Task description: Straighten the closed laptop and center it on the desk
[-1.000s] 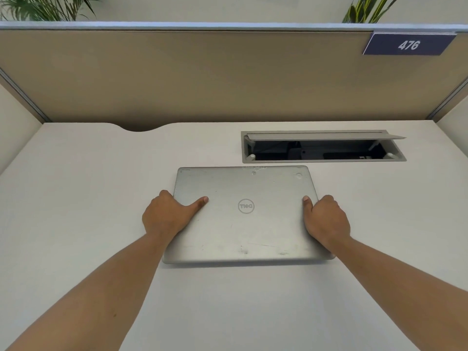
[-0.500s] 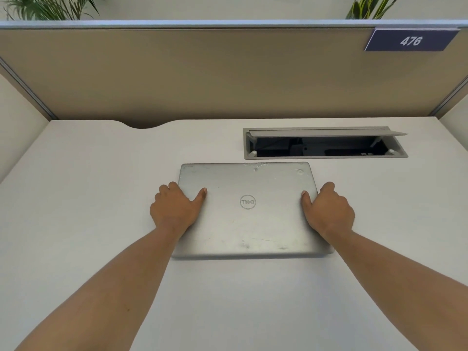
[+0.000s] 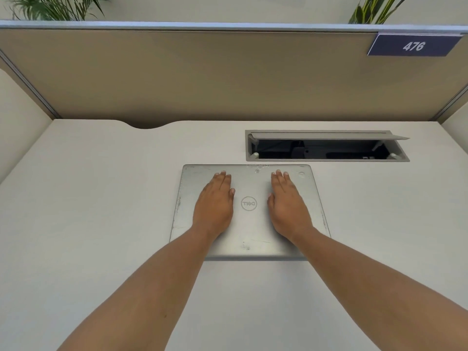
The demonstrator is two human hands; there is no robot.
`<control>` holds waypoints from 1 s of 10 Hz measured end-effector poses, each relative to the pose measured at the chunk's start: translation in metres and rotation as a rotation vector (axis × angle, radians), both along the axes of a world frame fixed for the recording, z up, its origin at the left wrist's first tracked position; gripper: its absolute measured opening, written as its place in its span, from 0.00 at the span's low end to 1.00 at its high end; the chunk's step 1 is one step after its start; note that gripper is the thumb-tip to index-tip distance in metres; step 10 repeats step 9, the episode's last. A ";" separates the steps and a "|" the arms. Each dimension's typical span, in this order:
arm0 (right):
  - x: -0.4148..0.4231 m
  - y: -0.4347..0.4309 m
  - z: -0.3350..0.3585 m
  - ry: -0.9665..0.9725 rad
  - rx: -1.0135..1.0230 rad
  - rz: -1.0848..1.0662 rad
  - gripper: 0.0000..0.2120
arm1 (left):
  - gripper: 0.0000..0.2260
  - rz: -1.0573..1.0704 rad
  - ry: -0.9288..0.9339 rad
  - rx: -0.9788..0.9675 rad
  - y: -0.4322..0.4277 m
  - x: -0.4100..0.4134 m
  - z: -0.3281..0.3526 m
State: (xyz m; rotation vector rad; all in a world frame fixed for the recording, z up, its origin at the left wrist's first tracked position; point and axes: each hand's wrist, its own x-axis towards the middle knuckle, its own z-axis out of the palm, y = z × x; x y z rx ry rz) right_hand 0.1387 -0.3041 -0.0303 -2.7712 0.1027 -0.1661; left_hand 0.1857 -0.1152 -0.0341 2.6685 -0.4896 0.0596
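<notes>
The closed silver metal laptop, its lid scuffed and bearing a round logo at the middle, lay flat on the pale grey surface, roughly midway between the left and right edges and nearer the far edge than the near one. Its sides ran about square with the far edge of the surface. Both hands rested palm down on the lid, neither forming a grip: the left hand lay flat with fingers extended and together just left of the logo, and the right hand lay flat in the same way just right of it, fingertips of both reaching near the far edge of the lid. The bare forearms crossed the near edge of the laptop and hid parts of its near corners. Just beyond the laptop's far right corner sat a grey rectangular cable tray recess set into the surface, its hinged flap propped open over a dark interior; its near rim was close to the laptop but apart from it. At the far edge, left of centre, a curved cut-out notch opened in the surface. A tan fabric partition panel rose behind, carrying a dark blue number plate reading 476 at its upper right. Green plant leaves showed above the partition.
</notes>
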 end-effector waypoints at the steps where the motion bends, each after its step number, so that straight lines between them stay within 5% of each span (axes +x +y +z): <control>1: 0.002 0.007 -0.006 0.034 -0.040 0.044 0.26 | 0.23 -0.023 0.020 0.053 -0.004 -0.002 -0.005; 7: 0.005 0.010 -0.011 0.154 -0.099 0.058 0.25 | 0.24 -0.020 0.122 0.122 -0.011 -0.008 -0.010; 10: 0.014 0.005 0.011 0.066 -0.099 0.037 0.26 | 0.23 -0.031 0.004 0.103 -0.016 -0.001 0.015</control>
